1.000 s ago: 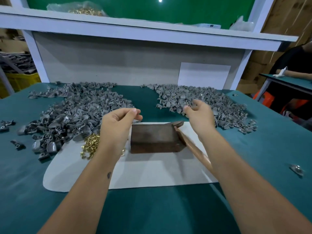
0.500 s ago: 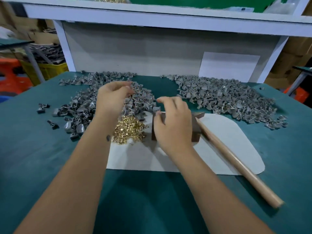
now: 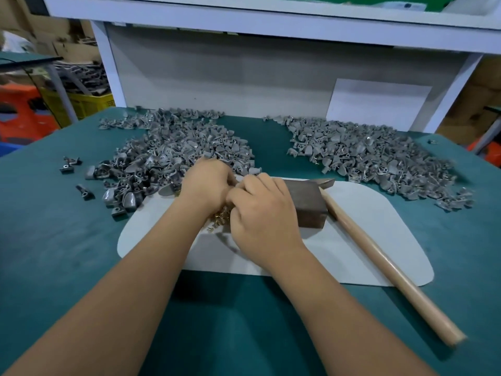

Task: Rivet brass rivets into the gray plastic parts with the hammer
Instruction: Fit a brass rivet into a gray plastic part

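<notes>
My left hand [image 3: 205, 185] and my right hand [image 3: 261, 213] meet fingertip to fingertip above the small heap of brass rivets [image 3: 217, 221] on the white mat [image 3: 355, 221]. The left hand's curled fingers grip a gray plastic part, mostly hidden. Fingers of the right hand are curled and pinch at a rivet beside it; the tips are hidden. A dark brown block [image 3: 307, 203] sits just right of my right hand. The hammer [image 3: 379, 263] lies untouched on the mat, head against the block, wooden handle pointing to the near right.
Two heaps of gray plastic parts lie on the green table, one at the left [image 3: 173, 153] and one at the right [image 3: 366, 156]. Loose parts [image 3: 70, 164] are scattered further left. A white shelf frame [image 3: 108, 63] backs the table; a yellow crate [image 3: 81, 103] stands beyond.
My left hand came back from the left heap and my right hand moved left off the block; both now meet over the rivets. The view tilted down and shifted left.
</notes>
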